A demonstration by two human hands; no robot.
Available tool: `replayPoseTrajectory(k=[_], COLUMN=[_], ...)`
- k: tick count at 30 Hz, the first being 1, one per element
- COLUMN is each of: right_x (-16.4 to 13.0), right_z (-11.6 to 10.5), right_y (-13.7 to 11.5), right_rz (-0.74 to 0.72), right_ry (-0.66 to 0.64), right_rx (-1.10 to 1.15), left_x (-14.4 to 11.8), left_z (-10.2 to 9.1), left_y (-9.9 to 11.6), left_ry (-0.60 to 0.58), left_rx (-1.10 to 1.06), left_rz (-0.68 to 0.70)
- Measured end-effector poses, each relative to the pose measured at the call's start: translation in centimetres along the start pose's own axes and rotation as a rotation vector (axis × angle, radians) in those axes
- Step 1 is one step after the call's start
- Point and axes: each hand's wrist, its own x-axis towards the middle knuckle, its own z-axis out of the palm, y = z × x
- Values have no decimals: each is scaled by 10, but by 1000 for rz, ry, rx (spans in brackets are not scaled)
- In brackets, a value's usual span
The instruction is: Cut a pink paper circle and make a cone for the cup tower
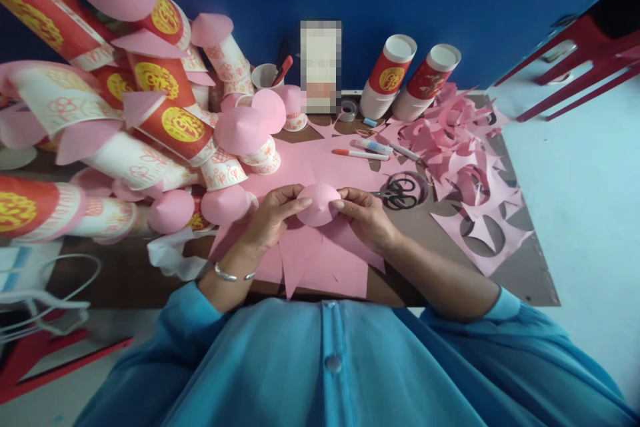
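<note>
Between my two hands is a small pink paper cone (319,205), its tip facing me. My left hand (274,213) pinches its left edge with thumb and fingers. On the opposite edge, my right hand (367,213) grips it the same way. Under the cone, pink paper sheets (320,273) cover the middle of the table. Black-handled scissors (400,193) lie just beyond my right hand, their blades partly hidden by it. An orange-capped marker (360,155) and a glue stick (373,146) rest on the pink paper farther back.
On the left, paper cups with pink cone tops (183,123) are piled high. Two stacks of cups (387,77) stand at the back right, near a tape roll (349,110). Cut pink paper scraps (467,153) heap along the right side. A red stool (575,60) is beyond the table.
</note>
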Motion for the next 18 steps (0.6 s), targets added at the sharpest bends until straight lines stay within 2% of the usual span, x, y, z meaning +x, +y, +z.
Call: replayPoseTrajectory(k=[9, 18], right_x=[1, 2], right_z=[0, -3], right_y=[1, 1], right_rz=[3, -66], right_ry=[23, 65], right_rx=[7, -32], left_x=[1, 1], left_z=[-1, -3], left_y=[-2, -3], left_ry=[-30, 8], left_rx=[-7, -23], left_rz=[21, 21])
